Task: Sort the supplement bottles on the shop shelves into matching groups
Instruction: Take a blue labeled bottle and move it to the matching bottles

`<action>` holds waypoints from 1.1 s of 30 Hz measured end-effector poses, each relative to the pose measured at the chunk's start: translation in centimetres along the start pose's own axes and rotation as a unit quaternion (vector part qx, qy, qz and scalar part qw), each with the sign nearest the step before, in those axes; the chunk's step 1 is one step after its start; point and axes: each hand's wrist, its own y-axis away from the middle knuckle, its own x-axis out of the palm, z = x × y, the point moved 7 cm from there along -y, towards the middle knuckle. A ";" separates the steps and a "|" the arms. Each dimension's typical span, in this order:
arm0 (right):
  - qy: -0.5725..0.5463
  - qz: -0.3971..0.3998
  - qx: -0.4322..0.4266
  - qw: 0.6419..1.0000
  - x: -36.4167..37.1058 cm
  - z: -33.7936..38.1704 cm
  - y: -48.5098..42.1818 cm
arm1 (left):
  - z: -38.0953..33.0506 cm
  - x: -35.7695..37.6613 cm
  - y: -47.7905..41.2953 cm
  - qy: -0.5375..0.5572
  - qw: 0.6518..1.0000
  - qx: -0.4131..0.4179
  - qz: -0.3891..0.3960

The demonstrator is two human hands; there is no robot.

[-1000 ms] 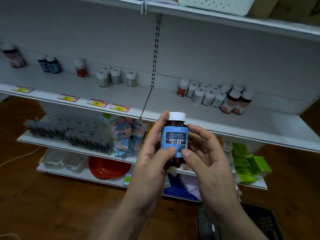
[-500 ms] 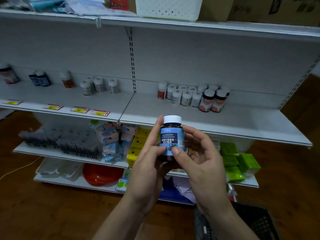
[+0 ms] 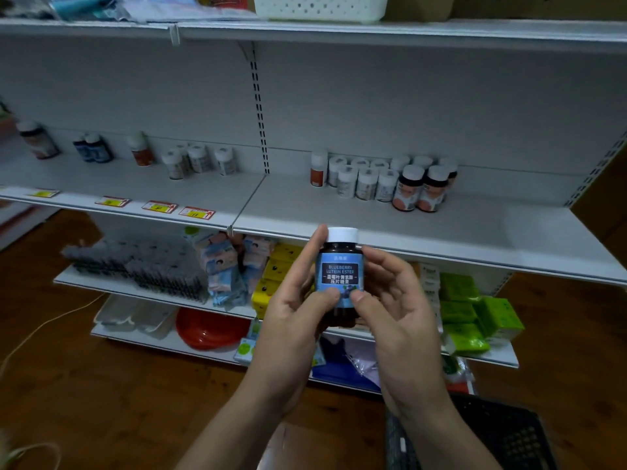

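I hold a dark bottle with a white cap and a blue label (image 3: 341,266) upright in front of the shelf edge. My left hand (image 3: 294,315) grips its left side, thumb on the label. My right hand (image 3: 397,310) holds the right side, thumb pressed low on the label. On the middle shelf (image 3: 492,232), right bay, stand a red-labelled bottle (image 3: 318,169), several white bottles (image 3: 366,179) and dark bottles with orange labels (image 3: 420,189). In the left bay are two blue-labelled bottles (image 3: 92,149), a red-labelled one (image 3: 140,150), three white bottles (image 3: 200,160) and one dark bottle (image 3: 38,139).
Price tags (image 3: 159,206) line the left shelf edge. Lower shelves hold blue packets (image 3: 225,266), yellow boxes (image 3: 274,273), green packs (image 3: 475,317) and a red bowl (image 3: 210,329). A black crate (image 3: 509,435) sits on the wooden floor at lower right. A white basket (image 3: 319,6) stands on top.
My view has drifted a little, shifting the shelves leftward in the frame. The bottle stays upright between both hands, label turned slightly more to face me.
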 end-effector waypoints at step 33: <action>0.032 0.141 0.128 0.981 36.3 -15.5 -4.2 | -7.6 -40.0 1.2 -0.081 0.970 -0.042 -0.227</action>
